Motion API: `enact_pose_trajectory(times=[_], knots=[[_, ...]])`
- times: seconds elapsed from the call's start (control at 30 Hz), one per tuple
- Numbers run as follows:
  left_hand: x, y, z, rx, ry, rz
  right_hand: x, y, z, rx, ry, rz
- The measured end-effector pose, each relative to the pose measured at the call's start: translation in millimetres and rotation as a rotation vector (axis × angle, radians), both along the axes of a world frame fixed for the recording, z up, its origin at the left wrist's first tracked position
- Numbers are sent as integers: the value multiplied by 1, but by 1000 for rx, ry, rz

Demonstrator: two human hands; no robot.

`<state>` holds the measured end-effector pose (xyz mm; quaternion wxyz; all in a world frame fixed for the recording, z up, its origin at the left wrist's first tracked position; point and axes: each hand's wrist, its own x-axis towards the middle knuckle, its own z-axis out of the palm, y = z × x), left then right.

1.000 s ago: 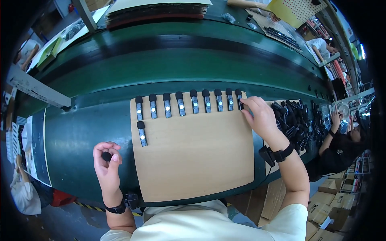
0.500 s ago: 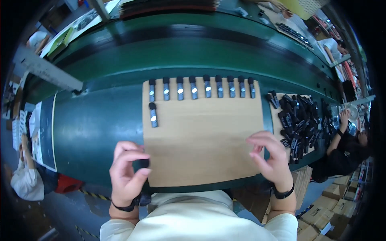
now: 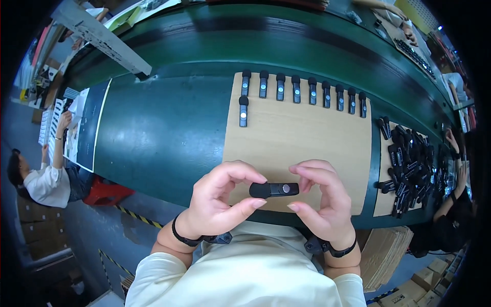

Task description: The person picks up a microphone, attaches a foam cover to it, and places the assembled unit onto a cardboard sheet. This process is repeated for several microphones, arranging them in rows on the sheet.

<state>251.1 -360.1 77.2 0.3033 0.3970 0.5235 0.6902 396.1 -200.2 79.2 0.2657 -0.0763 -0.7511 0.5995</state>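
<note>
Black plastic, one small oblong device (image 3: 274, 190) with a round silver button on its face, is held level between both hands just above the near edge of a tan cardboard sheet (image 3: 302, 138). The left hand (image 3: 217, 204) pinches the device's rounded left end between thumb and curled forefinger. The right hand (image 3: 323, 204) is closed about the right end, thumb below and fingers arched over the top; exact contact at the fingertips cannot be told. Both wrists carry dark bands.

The cardboard sheet lies flat on a dark green surface (image 3: 163, 133). Along its far edge stands a row of eight like devices (image 3: 304, 92), laid side by side with buttons up and apart from one another. A ninth device (image 3: 243, 111) lies alone below the left end of that row, starting a second line.

To the right, well apart from the hands, a loose heap of black devices (image 3: 409, 163) rests on a second piece of cardboard. A stack of flat cardboard (image 3: 386, 256) sits below the surface at lower right.

On the left, a seated person in a white top (image 3: 46, 181) reaches up toward printed sheets at the end of the surface. On the right rim, another person's arm (image 3: 452, 140) shows beside the heap. A grey angled bar (image 3: 102, 36) crosses the upper left corner.
</note>
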Motion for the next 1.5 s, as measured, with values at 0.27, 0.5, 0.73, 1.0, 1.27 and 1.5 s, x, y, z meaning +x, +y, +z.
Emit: enact_pose_trajectory(times=[0.27, 0.5, 0.73, 1.0, 1.27, 1.5], knots=[[-9, 7, -3, 33, 367, -22, 7, 2, -6, -62, -150, 89], [-8, 11, -8, 7, 407, -3, 0, 2, -10, 185, 17, -4], [-11, 19, -7, -12, 453, -65, -3, 1, -13, 306, 94, -58], [-8, 21, -6, -3, 553, -20, -5, 2, -8, 326, 69, -41], [-7, 23, -6, 31, 580, -20, -6, 2, -9, 362, 92, -58], [-8, 25, -8, 79, 580, -6, -6, 2, -8, 351, 104, -57]])
